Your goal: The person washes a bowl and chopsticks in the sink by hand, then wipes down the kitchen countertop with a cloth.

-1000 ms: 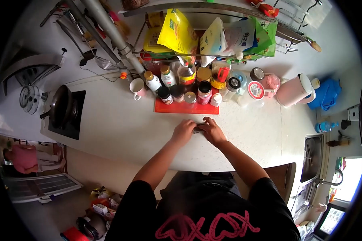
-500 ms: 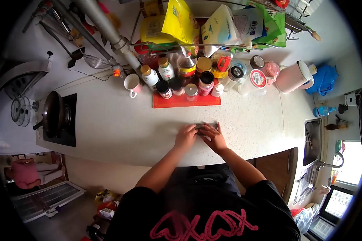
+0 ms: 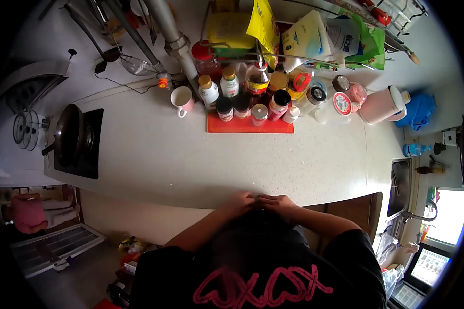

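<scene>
At the counter's front edge, close to my body, my left hand (image 3: 238, 203) and my right hand (image 3: 278, 204) meet with their fingertips nearly touching. The fingers of both hands are partly hidden, and whatever they hold cannot be made out. Beyond them stretches the pale speckled counter (image 3: 232, 159). A red mat (image 3: 250, 126) at its back bears jars and bottles, among them a jar with a silver lid (image 3: 259, 114) and a small white bottle (image 3: 291, 115).
A pink and white mug (image 3: 182, 100) stands left of the mat. At the far left a dark wok (image 3: 70, 135) sits on the hob. A pink jug (image 3: 379, 105) and a sink (image 3: 398, 188) are at the right. A person (image 3: 30, 213) is at the lower left.
Both hands have drawn back from mid-counter to its front edge. The grey item seen under them earlier no longer shows. The camera view has also shifted.
</scene>
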`<state>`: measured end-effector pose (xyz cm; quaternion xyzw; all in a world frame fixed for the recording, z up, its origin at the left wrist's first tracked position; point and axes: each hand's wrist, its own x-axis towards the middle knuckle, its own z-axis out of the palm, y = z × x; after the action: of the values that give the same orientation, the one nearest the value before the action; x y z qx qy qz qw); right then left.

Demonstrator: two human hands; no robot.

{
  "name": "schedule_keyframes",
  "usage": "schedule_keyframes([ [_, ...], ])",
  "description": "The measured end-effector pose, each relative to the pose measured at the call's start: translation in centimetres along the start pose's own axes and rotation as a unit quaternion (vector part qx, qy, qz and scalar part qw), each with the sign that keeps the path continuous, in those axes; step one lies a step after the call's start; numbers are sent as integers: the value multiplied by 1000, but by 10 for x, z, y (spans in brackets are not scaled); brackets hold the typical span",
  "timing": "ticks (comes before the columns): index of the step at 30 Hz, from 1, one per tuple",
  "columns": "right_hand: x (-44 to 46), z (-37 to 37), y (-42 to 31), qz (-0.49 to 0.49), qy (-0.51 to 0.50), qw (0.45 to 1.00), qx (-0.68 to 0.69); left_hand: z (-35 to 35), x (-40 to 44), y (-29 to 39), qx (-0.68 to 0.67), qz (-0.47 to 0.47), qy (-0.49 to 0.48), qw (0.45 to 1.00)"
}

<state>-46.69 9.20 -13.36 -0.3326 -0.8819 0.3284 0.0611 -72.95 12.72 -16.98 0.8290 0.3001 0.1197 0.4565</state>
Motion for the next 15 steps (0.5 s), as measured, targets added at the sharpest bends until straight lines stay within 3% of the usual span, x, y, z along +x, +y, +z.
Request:
schedule_keyframes([
  [2, 15, -5, 8, -20, -71, 997, -32, -5, 4, -7, 12, -23, -13, 1000],
  [4, 42, -27, 2, 9, -75, 997, -4, -24, 7, -5, 20, -34, 4, 999],
  [6, 66, -22, 13, 54, 103, 993, 10, -74, 17, -6, 29, -28, 52, 998],
  [8, 97, -49, 10, 84, 179, 980, -17, -108, 32, -16, 17, -64, 116, 991],
  [10, 127, -68, 10, 99, 228, 969, -13, -127, 45, -24, 37, -22, 229, 972],
  [15, 164, -47, 53, 153, 199, 968, -9, -129, 67, -63, 97, -63, 252, 961],
])
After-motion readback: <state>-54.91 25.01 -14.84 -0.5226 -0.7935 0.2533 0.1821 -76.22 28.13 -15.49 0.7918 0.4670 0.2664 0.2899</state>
